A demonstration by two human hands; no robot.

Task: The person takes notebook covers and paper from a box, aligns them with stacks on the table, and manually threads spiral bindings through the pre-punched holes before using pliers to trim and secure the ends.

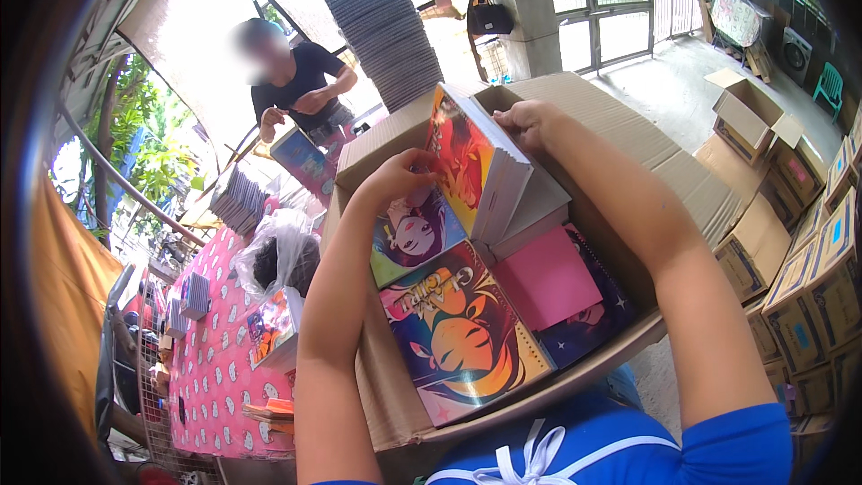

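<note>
An open cardboard box (pixel 366 386) in front of me holds several illustrated notebooks. A stack of notebooks with a fiery red-orange cover (pixel 462 160) stands tilted in its far part, between my hands. My left hand (pixel 400 178) has its fingers bent against the cover side of that stack. On the opposite side, my right hand (pixel 528 124) curls its fingers at the upper page edges. Below lie a notebook with a purple-haired figure (pixel 415 232), one with an orange and dark figure (pixel 458 332), and a dark notebook (pixel 588 328) partly under a pink sheet (pixel 549 280).
On the left, a pink patterned table (pixel 211 341) bears notebook stacks and a clear plastic bag (pixel 274 247). Across from me a person (pixel 301 81) handles a notebook, beside a tall dark stack (pixel 382 31). Cardboard cartons (pixel 817 305) are piled at right.
</note>
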